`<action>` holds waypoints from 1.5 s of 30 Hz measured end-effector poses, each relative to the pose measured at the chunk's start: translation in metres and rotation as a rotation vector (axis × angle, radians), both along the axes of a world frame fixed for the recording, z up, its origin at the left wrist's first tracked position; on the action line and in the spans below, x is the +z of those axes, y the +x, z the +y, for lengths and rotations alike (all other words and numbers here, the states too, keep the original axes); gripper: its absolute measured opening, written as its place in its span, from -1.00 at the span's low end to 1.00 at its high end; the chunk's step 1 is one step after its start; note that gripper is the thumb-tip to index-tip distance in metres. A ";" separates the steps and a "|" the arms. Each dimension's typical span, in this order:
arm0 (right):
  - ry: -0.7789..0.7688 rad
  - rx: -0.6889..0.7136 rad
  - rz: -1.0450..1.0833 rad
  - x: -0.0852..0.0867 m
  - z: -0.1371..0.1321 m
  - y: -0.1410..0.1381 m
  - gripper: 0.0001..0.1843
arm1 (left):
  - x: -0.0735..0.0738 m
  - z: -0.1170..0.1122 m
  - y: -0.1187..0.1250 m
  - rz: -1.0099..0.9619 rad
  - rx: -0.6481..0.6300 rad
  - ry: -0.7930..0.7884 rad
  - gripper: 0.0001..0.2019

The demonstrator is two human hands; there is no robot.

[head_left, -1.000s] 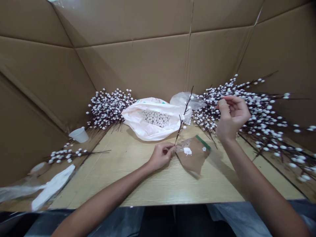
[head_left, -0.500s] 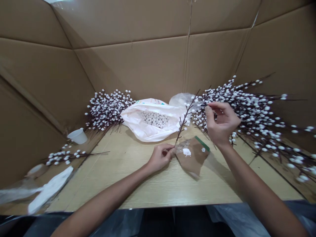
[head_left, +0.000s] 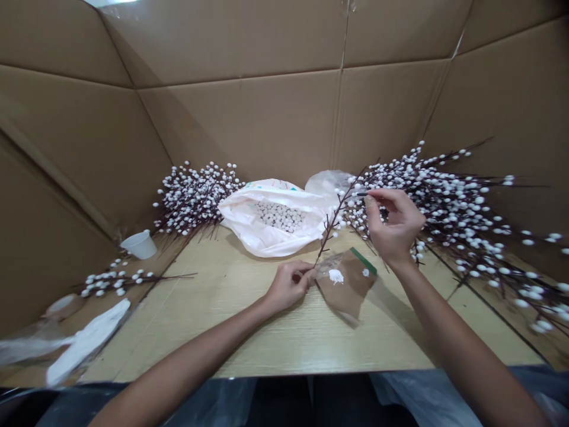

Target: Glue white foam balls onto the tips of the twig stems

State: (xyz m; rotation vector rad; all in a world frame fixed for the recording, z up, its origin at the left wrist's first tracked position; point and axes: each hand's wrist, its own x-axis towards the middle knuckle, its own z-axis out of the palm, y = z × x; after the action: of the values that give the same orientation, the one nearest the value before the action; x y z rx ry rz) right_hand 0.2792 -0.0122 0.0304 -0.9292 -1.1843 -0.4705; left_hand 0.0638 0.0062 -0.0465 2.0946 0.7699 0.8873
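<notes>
My left hand [head_left: 291, 286] pinches the lower end of a dark twig [head_left: 332, 225], which leans up and to the right with a few white berries on it. In my right hand [head_left: 393, 222], thumb and fingers close on a thin dark stick with a pale tip [head_left: 360, 194], perhaps a small brush. Its tip points left at the twig's upper part; whether they touch I cannot tell. Below the twig lies a brown sheet [head_left: 351, 290] with a green edge and white paste blobs, one corner beside my left fingers. Behind sits a white plastic bag [head_left: 249, 228] of loose white berries [head_left: 280, 216].
Berry branches are heaped at the back left [head_left: 193, 196] and along the right [head_left: 453, 207]. At left are a white cup [head_left: 139, 244], a small berry branch [head_left: 120, 281], a tape roll [head_left: 64, 306] and a white wrapper [head_left: 89, 341]. Cardboard walls [head_left: 240, 124] surround the wooden board [head_left: 186, 338].
My right hand has moved slightly left and down, bringing the stick's tip nearer the twig. The twig's upper end leans further right. My left hand keeps its pinch.
</notes>
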 end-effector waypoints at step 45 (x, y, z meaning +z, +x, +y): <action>0.104 0.155 0.421 0.004 0.012 0.017 -0.83 | 0.004 0.001 -0.001 0.028 0.015 0.007 -0.75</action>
State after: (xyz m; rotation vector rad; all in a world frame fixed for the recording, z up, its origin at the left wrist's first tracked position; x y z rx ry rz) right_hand 0.2960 -0.0001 0.0345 -0.7916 -0.8323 -0.1947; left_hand 0.0628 0.0068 -0.0428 2.1137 0.7994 0.8712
